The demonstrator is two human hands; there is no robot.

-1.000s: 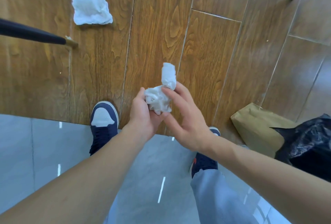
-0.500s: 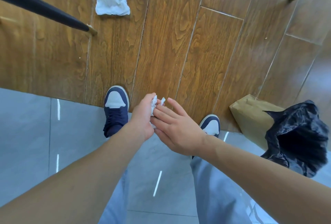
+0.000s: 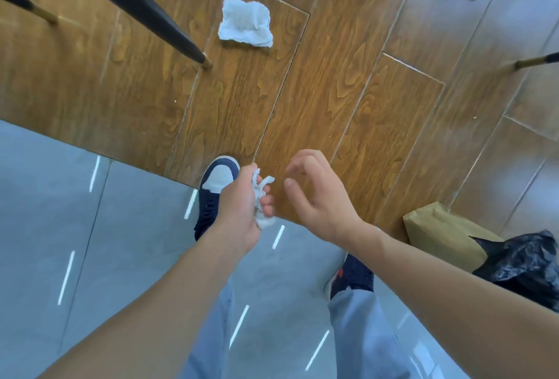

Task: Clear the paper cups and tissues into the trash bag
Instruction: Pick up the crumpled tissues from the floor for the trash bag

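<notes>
My left hand [image 3: 242,203] is closed around a crumpled white tissue [image 3: 262,197]; bits of it stick out between the fingers. Just to its right my right hand [image 3: 317,197] hovers apart from the tissue, fingers spread and curled, holding nothing. A second crumpled white tissue [image 3: 245,23] lies on the wooden floor ahead, near a chair leg. The black trash bag [image 3: 526,266] sits at the right edge, partly cut off, with its opening hidden. No paper cups are visible.
A black chair leg with a brass tip [image 3: 151,15] slants across the upper left, another leg [image 3: 535,60] shows at the right. A tan paper bag [image 3: 441,233] lies beside the trash bag. My two shoes stand at the wood-to-grey-tile seam [image 3: 121,163].
Both hands were pressing the tissue together; now my right hand has let go and pulled away to the right. The tissue is balled up in my left hand. The view has shifted back.
</notes>
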